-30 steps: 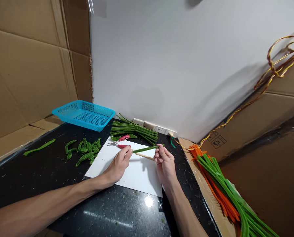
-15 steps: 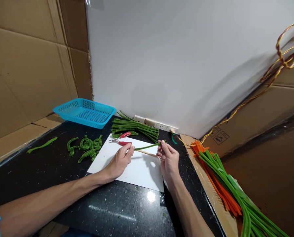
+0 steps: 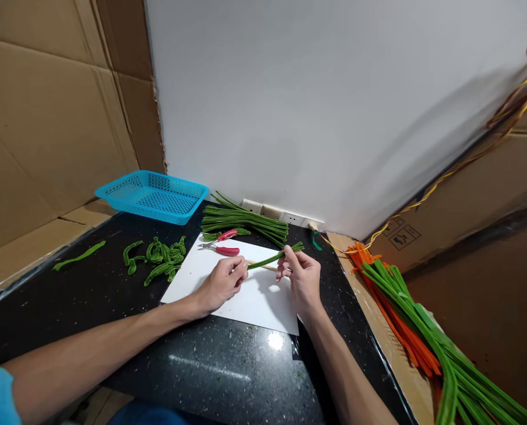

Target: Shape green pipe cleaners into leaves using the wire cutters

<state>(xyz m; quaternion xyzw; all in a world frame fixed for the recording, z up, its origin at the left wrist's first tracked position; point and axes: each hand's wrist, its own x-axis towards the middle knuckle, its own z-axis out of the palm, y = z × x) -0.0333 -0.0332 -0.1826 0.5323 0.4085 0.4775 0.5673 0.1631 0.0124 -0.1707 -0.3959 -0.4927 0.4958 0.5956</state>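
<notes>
A dark green pipe cleaner [image 3: 265, 260] stretches between my two hands above a white sheet [image 3: 254, 301]. My left hand [image 3: 225, 282] is closed round one end of it. Near its other end, my right hand [image 3: 301, 274] pinches it between thumb and fingers, and a short green tip shows beyond the pinch. Behind the pipe cleaner lies a thin wooden stick [image 3: 269, 268], partly hidden by the hands. Red-handled cutting pliers [image 3: 226, 251] rest on the sheet just beyond my left hand, jaws pointing left.
A bundle of green pipe cleaners [image 3: 245, 222] lies by the wall sockets [image 3: 272, 213]. Curled green pieces [image 3: 163, 257] and a flat green strip [image 3: 79, 256] are at left, below a blue basket [image 3: 157, 203]. Orange strips [image 3: 396, 313] and green stems [image 3: 440, 342] lie on cardboard at right.
My right hand has slid inward along the pipe cleaner, so more of its tip sticks out. The hands are slightly closer together; the whole view has shifted a little.
</notes>
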